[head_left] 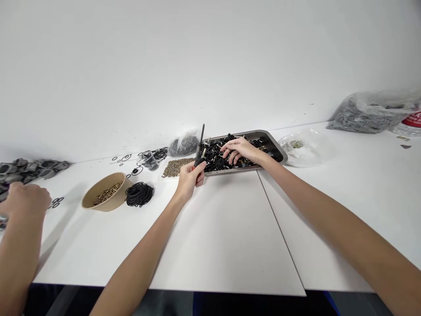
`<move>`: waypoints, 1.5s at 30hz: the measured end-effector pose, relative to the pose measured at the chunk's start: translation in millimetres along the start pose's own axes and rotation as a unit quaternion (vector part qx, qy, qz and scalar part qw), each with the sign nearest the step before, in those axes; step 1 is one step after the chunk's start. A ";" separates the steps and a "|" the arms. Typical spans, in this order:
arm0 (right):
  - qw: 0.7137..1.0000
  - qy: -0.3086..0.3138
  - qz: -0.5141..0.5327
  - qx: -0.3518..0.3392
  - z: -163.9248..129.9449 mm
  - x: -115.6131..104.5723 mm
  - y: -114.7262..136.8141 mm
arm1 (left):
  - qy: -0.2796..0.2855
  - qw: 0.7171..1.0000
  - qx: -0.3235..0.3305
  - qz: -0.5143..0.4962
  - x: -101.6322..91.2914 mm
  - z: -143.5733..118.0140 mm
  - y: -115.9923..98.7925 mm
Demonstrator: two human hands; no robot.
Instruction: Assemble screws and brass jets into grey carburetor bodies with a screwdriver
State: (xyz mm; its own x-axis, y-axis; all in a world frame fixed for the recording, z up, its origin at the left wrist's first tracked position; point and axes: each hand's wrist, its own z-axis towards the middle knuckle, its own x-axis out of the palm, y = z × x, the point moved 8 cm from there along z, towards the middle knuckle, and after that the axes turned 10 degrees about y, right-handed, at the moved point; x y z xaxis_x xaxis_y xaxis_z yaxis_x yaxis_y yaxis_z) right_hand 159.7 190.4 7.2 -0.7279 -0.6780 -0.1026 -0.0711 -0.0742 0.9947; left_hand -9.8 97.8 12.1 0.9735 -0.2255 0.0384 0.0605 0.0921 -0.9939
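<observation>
Two hands at the tray: left grip point(190, 175) clenched on an upright black tool point(200, 147).
Right grip point(237, 149) lies released, fingers spread on black parts just right of the tool, in the tray point(278, 149).

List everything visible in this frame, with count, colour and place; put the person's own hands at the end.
metal tray: one, grey, far centre, full of small black parts
black tool: one, upright at the tray's left end
brass pieces: loose pile, left of the tray
paper bowl: one, tan, left of centre, brass pieces inside
black ring coil: one bundle, right of the bowl
loose O-rings: several, black, by the wall
clear cup: one, near the O-rings
grey parts: a heap, far left
plastic bags: several, clear, far right
co-worker's hand: one, left edge
left hand: grips the tool
right hand: fingers in the tray's parts
</observation>
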 end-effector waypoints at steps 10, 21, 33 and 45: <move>0.999 0.002 -0.035 0.006 -0.2 3.4 0.1 | 0.046 0.998 -0.044 -0.001 23.8 -2.4 18.4; 0.996 -0.006 -0.084 -0.006 -1.6 7.8 5.6 | 0.041 0.998 -0.044 0.011 35.2 -5.1 19.6; 0.939 0.254 -0.228 0.047 -49.0 55.1 43.3 | 0.050 0.995 -0.045 -0.068 34.1 -6.8 28.9; 0.838 0.303 -0.447 0.082 -74.6 143.6 -4.4 | 0.056 0.994 -0.063 -0.076 31.1 -5.2 47.7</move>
State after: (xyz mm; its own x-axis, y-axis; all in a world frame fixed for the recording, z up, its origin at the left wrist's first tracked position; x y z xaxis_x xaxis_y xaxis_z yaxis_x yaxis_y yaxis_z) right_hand 106.4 38.8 -12.3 0.1415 -0.6559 -0.7414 -0.5325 -0.6818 0.5015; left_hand 22.3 90.1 -34.7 0.9244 -0.3340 0.1842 0.1702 -0.0710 -0.9828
